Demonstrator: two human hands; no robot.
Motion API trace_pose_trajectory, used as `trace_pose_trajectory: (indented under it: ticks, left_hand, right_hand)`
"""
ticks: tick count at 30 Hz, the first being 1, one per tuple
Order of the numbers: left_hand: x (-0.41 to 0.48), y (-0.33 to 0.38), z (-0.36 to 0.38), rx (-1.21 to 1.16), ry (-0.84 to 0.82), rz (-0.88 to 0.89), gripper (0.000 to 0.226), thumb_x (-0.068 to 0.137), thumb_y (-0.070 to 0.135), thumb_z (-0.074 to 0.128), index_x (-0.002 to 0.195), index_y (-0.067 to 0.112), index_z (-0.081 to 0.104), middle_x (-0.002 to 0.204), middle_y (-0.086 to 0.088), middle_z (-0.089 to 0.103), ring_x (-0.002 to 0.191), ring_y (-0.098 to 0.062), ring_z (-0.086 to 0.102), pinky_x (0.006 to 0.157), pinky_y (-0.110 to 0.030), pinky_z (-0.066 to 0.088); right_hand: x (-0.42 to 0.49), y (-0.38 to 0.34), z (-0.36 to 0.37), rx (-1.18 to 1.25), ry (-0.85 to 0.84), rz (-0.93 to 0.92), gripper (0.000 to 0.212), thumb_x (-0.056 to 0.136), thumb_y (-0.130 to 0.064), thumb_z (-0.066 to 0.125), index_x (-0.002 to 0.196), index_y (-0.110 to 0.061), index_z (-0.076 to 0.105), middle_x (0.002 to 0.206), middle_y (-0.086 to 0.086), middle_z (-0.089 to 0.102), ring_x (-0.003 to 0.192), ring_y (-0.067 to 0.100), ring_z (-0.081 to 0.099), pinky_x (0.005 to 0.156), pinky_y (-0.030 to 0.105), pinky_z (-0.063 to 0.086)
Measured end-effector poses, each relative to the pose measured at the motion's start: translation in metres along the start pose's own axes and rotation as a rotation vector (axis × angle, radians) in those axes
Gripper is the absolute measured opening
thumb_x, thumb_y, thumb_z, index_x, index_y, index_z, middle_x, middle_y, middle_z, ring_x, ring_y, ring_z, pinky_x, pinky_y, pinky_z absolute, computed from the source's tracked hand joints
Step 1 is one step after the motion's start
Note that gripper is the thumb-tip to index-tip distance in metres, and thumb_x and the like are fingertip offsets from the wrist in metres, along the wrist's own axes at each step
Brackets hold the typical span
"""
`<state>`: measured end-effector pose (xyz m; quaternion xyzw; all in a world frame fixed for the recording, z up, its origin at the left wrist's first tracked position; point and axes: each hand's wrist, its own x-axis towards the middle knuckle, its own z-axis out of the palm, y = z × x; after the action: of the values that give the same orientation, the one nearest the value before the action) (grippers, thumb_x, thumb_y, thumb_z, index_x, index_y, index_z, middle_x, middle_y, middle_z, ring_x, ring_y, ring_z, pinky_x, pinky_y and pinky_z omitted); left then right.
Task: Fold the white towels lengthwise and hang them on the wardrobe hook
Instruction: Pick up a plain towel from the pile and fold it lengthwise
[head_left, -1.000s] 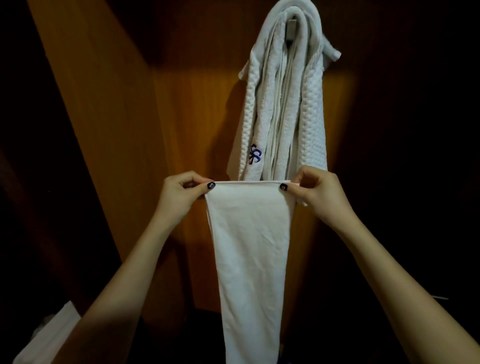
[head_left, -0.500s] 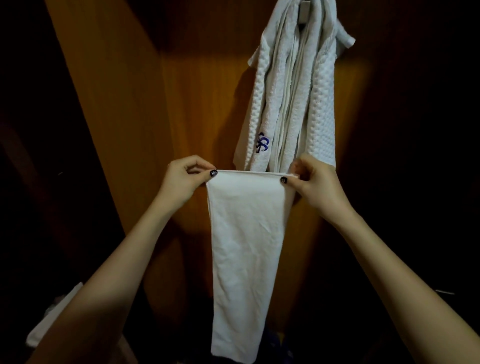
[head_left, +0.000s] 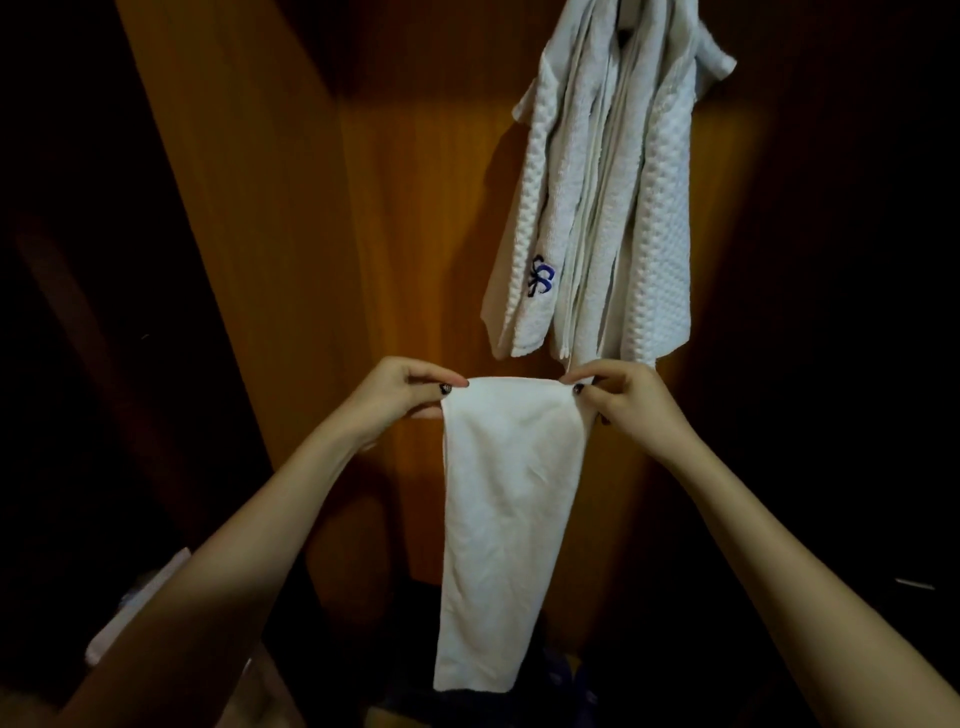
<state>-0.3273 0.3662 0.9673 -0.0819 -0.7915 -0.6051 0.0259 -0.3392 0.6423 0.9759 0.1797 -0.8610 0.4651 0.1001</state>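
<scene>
Left hand (head_left: 400, 387) and right hand (head_left: 631, 400) pinch a folded white towel's (head_left: 506, 525) top corners; it hangs straight. Other towels (head_left: 602, 197) hang above.

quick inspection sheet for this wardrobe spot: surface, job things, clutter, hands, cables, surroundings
surface: wooden panel, lit in the middle
job's things: folded towel hangs as a long strip from both hands; hung towels bunched above it, their top out of frame, one with a blue mark
clutter: white item low left, partly behind the left arm; dark shapes at the bottom, unclear
grippers: left hand and right hand each pinch a top corner of the folded towel
cables: nothing seen
surroundings: dark on either side, no detail visible
</scene>
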Motion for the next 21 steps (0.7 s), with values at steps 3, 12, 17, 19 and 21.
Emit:
trace_pose_trajectory:
  ticks: [3,12,17,19,21]
  left_hand:
    - [-0.005,-0.007,0.009,-0.127,0.059,-0.025,0.024,0.086,0.001,0.064,0.087,0.021,0.076,0.102,-0.014,0.072,0.093,-0.022,0.069,0.084,-0.033,0.057]
    - [-0.019,0.001,0.05,-0.251,0.067,0.094,0.022,0.09,0.004,0.06,0.099,0.021,0.071,0.102,-0.005,0.071,0.095,-0.01,0.068,0.078,-0.023,0.056]
    - [-0.019,0.014,0.053,-0.231,0.043,0.143,0.019,0.094,0.01,0.056,0.095,0.021,0.072,0.098,0.004,0.073,0.095,-0.007,0.068,0.077,-0.022,0.056]
    - [-0.019,0.021,0.052,-0.204,0.043,0.153,0.021,0.096,0.013,0.053,0.093,0.021,0.072,0.098,0.0,0.073,0.095,-0.009,0.068,0.078,-0.023,0.056]
    - [-0.017,0.027,0.05,-0.17,0.031,0.16,0.023,0.098,0.015,0.049,0.095,0.018,0.072,0.095,-0.003,0.073,0.092,-0.01,0.069,0.081,-0.023,0.056]
  right_hand:
    - [-0.005,-0.001,0.005,0.158,-0.013,0.039,0.03,0.089,0.006,0.055,0.104,-0.012,0.073,0.065,0.018,0.063,0.058,0.029,0.047,0.058,0.037,0.039]
    - [-0.019,-0.019,0.014,0.306,-0.285,0.055,0.026,0.082,-0.001,0.071,0.106,-0.008,0.065,0.089,0.014,0.074,0.091,0.033,0.069,0.089,0.054,0.05]
    - [-0.017,-0.031,0.016,0.167,-0.095,-0.09,0.003,0.087,-0.009,0.07,0.088,-0.007,0.068,0.076,0.014,0.071,0.079,0.032,0.069,0.08,0.054,0.053]
    - [-0.013,-0.034,0.014,0.06,-0.035,-0.166,0.006,0.085,-0.012,0.072,0.082,-0.009,0.068,0.073,0.009,0.066,0.072,0.025,0.064,0.071,0.044,0.052]
    - [-0.01,-0.039,0.013,-0.087,-0.007,-0.27,0.007,0.082,-0.014,0.075,0.083,-0.011,0.069,0.082,0.003,0.059,0.077,0.017,0.057,0.071,0.027,0.044]
